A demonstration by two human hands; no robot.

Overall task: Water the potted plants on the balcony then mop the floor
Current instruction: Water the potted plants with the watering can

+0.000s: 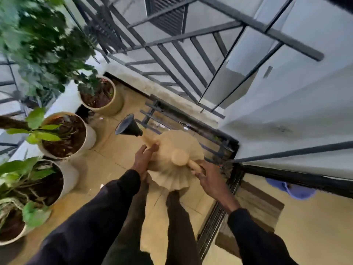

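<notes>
Watering can: beige, ribbed body, held above the tiled floor, roughly mid-frame. Its black funnel-shaped rose points up-left from the can, towards the row of pots. A round beige cap sits on top of the can; we cannot see inside, so water level not determinable.

Right hand: fingers curled tight round the handle at the can's right rear. Left hand: fingers laid out nearly straight along the can's left flank, tips reaching the base of the spout; it rests against the can, not wrapped round it.

Containers, all left of the can, cream-coloured, round:
- Pot 1, beyond the rose: dark brown soil, dark-leaved plant, foliage blurred.
- Pot 2, left of the rose: dark soil with dry stems on the surface, plant with broad light-green leaves.
- Pot 3, left of the left hand: dark soil, green leaves over pale stems.
- Pot 4, furthest from the can, at the frame edge: soil partly hidden by pale green leaves.

We cannot tell whether any soil is wet.

Grey metal railing beyond the can. Black door track right of the can; past it a brown mat and a blue object, unidentified.
</notes>
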